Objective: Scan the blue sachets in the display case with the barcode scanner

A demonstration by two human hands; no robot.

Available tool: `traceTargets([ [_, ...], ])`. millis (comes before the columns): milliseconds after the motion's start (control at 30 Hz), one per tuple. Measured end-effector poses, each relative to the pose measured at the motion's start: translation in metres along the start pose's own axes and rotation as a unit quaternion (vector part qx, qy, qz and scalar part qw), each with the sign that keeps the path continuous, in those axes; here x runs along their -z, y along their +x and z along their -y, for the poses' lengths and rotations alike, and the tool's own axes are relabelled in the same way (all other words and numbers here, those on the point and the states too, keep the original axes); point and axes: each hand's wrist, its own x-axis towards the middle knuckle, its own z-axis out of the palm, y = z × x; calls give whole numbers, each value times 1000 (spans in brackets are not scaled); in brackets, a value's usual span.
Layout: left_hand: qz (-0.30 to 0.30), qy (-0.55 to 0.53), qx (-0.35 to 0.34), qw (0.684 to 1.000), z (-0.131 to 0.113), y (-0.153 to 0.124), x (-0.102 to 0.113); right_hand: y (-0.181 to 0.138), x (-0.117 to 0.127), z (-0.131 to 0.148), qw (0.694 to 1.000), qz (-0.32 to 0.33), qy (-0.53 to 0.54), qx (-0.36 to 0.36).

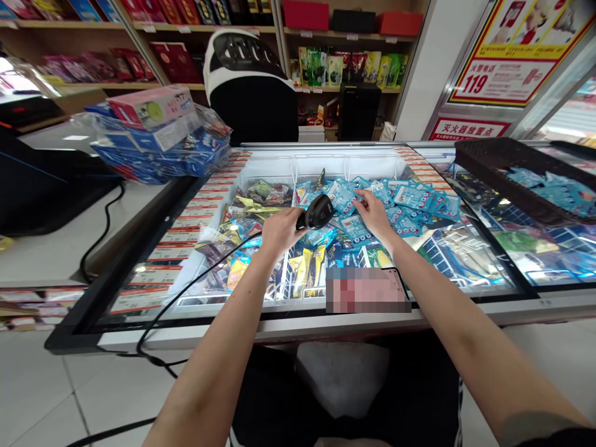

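Left hand (279, 231) clamped on a barcode scanner (317, 212) (corded) over the open chest freezer (298, 162); right hand (372, 214), fingers spread, rests on blue ice-cream packets (410, 198) heaped inside.

In front, a freezer (298, 326) with packets (410, 198) inside. Above the packets, left hand (279, 231) with a scanner (317, 212); right hand (372, 214) just beside, touching packets. On the lid at right, a basket (493, 162). At left, bagged boxes (158, 133). Behind, a chair (254, 105) and shelves (344, 38).

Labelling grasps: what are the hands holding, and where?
Left hand grips the barcode scanner by its handle; right hand touches blue packets, hold unclear.
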Motion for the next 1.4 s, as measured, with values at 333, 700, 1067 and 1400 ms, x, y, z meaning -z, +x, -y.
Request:
traceTargets([
  [333,3,-1,0,1000,0,2,0,1,-4,-8,999,-15,9,28],
  [700,-4,4,-10,1000,0,2,-2,0,-3,-5,1000,0,5,12],
  [1067,24,-30,-101,994,2,-14,12,13,2,-9,999,22,41,-27],
  [1400,63,-59,-125,988,-27,-24,19,15,13,8,1000,4,1,4],
])
